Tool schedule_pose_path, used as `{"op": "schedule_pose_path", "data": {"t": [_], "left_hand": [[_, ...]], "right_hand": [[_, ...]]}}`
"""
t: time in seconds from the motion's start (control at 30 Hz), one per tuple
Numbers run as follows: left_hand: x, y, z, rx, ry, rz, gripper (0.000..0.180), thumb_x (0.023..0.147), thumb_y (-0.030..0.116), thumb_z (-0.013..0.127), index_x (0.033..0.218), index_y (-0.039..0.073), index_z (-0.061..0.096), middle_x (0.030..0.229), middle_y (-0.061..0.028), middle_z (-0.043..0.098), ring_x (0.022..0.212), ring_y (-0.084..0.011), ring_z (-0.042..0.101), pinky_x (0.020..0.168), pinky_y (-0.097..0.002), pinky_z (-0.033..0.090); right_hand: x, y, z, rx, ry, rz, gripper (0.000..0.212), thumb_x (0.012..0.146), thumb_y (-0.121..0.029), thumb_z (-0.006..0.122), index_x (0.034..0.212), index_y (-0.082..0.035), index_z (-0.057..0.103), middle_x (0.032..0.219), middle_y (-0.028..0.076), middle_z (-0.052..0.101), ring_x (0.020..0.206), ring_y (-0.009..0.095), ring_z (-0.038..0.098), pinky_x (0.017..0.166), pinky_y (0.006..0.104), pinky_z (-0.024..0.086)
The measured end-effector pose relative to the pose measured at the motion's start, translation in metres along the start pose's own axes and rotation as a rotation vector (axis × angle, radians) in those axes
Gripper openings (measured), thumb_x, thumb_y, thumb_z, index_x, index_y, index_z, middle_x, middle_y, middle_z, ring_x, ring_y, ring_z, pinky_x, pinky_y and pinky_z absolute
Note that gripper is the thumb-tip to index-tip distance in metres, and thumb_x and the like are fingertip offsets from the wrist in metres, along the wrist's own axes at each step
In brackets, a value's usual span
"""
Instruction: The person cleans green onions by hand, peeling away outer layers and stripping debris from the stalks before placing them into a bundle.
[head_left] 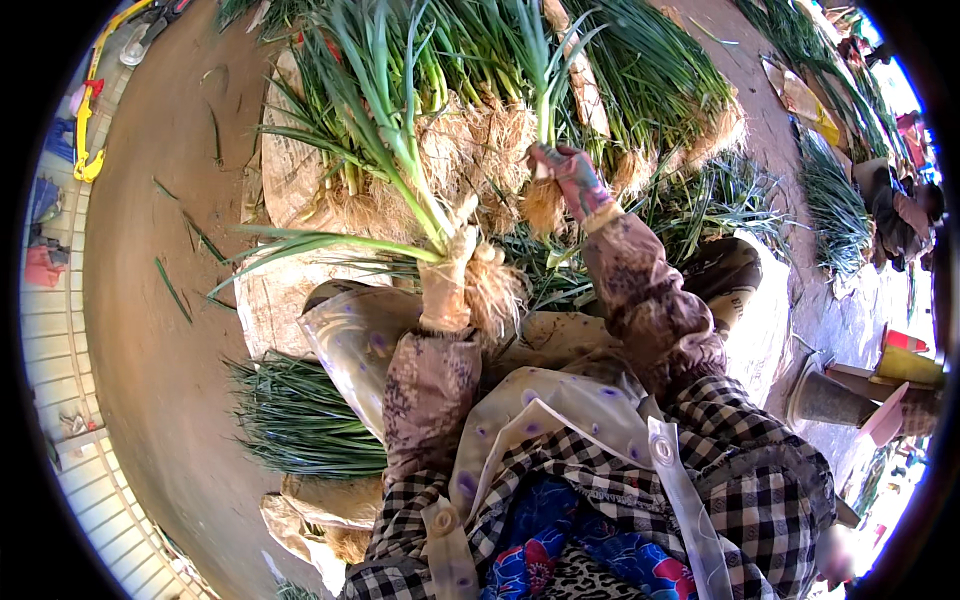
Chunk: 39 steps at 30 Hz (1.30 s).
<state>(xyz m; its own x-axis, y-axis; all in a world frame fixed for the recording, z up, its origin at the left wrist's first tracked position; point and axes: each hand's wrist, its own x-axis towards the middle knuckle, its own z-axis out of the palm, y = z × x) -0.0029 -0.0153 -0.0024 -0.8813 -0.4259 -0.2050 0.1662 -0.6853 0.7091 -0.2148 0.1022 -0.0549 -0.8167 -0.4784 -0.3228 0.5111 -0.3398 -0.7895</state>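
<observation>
My left hand (446, 288), in a tan glove, is closed round the white lower stalks of a few green onions (392, 140). Their leaves point up and away, and pale stringy roots hang beside the wrist. Farther forward and to the right, my right hand (576, 180), in a patterned glove, pinches the stem of another green onion (543, 105) just above its roots. Behind both hands lies a thick heap of green onions (478, 60), roots toward me. Loose green leaves (715, 205) are strewn beyond my right forearm.
Brown sacking (283, 190) lies under the heap's left part. A neat stack of green onions (305, 418) rests by my left elbow. At the right stand a dark bucket (830, 396) and a person in dark clothes (890, 215). Something yellow (88, 130) lies far left.
</observation>
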Motion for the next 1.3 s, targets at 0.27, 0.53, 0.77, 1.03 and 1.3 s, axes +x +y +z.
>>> {"op": "schedule_pose_path", "data": {"t": [0.27, 0.53, 0.77, 1.03, 1.3], "left_hand": [[0.057, -0.063, -0.048, 0.068, -0.100, -0.047, 0.033, 0.072, 0.002, 0.069, 0.101, 0.001, 0.055, 0.083, -0.0042, 0.061, 0.075, -0.0129, 0.058, 0.062, -0.0224, 0.049], [0.029, -0.055, -0.028, 0.317, 0.160, -0.061, 0.030, 0.069, 0.000, 0.070, 0.098, 0.000, 0.060, 0.087, -0.0050, 0.062, 0.073, -0.0119, 0.058, 0.062, -0.0233, 0.050], [0.001, -0.035, -0.070, 0.318, 0.012, -0.157, 0.029, 0.079, 0.017, 0.065, 0.102, 0.001, 0.060, 0.086, -0.0047, 0.062, 0.072, -0.0112, 0.057, 0.062, -0.0228, 0.048], [-0.006, -0.022, -0.013, 0.008, -0.066, -0.261, 0.035, 0.077, 0.016, 0.065, 0.107, 0.002, 0.053, 0.093, -0.0088, 0.060, 0.069, -0.0144, 0.059, 0.056, -0.0254, 0.051], [-0.029, -0.016, 0.002, 0.006, -0.199, -0.275, 0.047, 0.079, 0.012, 0.062, 0.120, 0.000, 0.041, 0.106, -0.0171, 0.058, 0.072, -0.0177, 0.058, 0.062, -0.0280, 0.051]], "right_hand": [[-0.067, 0.049, 0.044, 0.035, -0.249, -0.096, 0.017, 0.083, -0.009, 0.057, 0.091, 0.005, 0.058, 0.075, 0.009, 0.061, 0.074, 0.021, 0.061, 0.067, 0.0278, 0.049], [-0.059, 0.096, 0.019, 0.106, 0.181, 0.088, 0.020, 0.087, -0.018, 0.050, 0.075, -0.004, 0.057, 0.063, 0.004, 0.055, 0.050, 0.012, 0.048, 0.043, 0.0242, 0.039], [-0.053, 0.049, -0.008, -0.388, 0.012, 0.137, 0.024, 0.082, -0.012, 0.045, 0.095, 0.005, 0.055, 0.077, 0.008, 0.057, 0.065, 0.014, 0.054, 0.053, 0.0223, 0.042], [-0.072, 0.005, 0.017, -1.389, -0.674, -0.300, 0.018, 0.074, -0.010, 0.060, 0.091, -0.005, 0.061, 0.086, 0.008, 0.060, 0.082, 0.020, 0.058, 0.074, 0.0325, 0.047], [-0.010, -0.028, 0.116, 0.079, -0.180, 0.307, 0.027, 0.083, -0.015, 0.054, 0.104, 0.001, 0.056, 0.106, 0.016, 0.059, 0.083, 0.022, 0.061, 0.060, 0.0301, 0.053]]}}
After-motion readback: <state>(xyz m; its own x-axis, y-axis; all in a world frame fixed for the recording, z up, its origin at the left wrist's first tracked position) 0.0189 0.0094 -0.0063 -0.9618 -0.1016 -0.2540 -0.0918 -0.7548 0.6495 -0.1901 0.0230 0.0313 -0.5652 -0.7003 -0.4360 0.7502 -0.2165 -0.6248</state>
